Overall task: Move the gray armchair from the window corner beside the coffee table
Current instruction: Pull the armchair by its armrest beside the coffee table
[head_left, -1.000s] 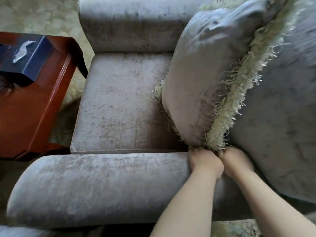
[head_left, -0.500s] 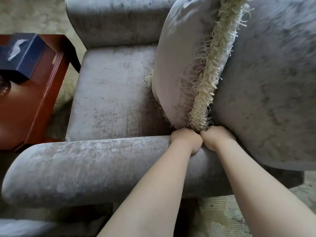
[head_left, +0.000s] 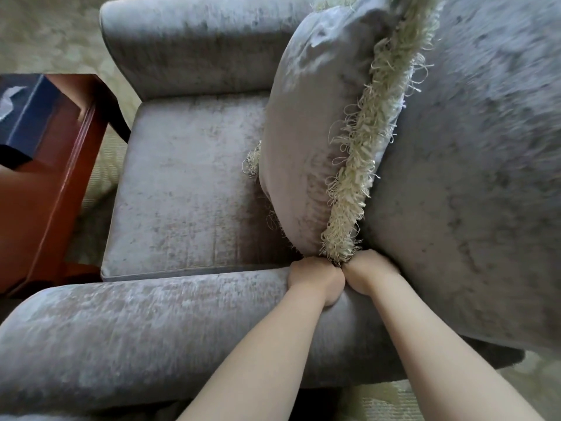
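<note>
Left hand (head_left: 315, 279) and right hand (head_left: 372, 273) sit knuckle to knuckle, touching each other, at about five o'clock from the seat of the gray armchair (head_left: 188, 189). Both grip the near armrest where it meets the backrest. Their fingers curl over its inner edge and disappear into the crevice, so the fingertips are hidden. A fringed cushion (head_left: 306, 132) leans against the backrest at three o'clock of the seat, and its lower corner brushes the tops of both hands.

At nine o'clock, the front of the armchair stands near the red wooden coffee table (head_left: 51, 189), with only a narrow strip of carpet (head_left: 100, 177) showing between them. A navy tissue box (head_left: 24, 117) rests on the table toward ten o'clock.

No window is in view, so how far the chair is from its corner cannot be told. Judging by how close the table is, the haul looks largely done. What seems left is a last nudge to square the chair beside the table, and then letting go of the armrest.
</note>
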`<state>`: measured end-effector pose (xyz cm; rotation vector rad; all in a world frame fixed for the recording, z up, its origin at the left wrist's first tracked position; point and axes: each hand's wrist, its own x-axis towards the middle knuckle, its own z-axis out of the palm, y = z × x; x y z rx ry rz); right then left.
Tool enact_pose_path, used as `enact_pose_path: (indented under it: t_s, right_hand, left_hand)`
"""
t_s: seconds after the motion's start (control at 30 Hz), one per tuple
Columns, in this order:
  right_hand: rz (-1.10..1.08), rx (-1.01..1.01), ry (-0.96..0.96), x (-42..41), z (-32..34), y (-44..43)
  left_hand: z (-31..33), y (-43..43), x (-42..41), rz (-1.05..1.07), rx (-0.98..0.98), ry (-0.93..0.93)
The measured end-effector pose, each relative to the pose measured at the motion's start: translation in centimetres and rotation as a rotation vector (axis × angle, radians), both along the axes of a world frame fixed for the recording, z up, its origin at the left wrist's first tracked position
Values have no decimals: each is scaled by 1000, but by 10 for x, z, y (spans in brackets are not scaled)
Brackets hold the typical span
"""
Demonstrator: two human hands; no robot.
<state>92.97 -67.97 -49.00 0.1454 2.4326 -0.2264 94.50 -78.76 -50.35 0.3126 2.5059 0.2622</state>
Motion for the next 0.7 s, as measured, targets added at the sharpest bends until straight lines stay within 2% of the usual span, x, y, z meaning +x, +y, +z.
enact_pose_path:
  t_s: [0.1,0.3,0.43,0.7]
  right_hand:
    - [30,-26,-4,-2,-2,1]
    - [-38,0,142,5,-4,-1]
    - [-32,-29,108,6,2,-1]
    - [-24,22,80,21,9,-2]
  left_hand:
    - [-3,1,-3,10,-5,-22]
    - [-2,0,-5,79,37,-26]
    - [3,-2,-3,124,58,-43]
    - [5,-4,4,31,16,-86]
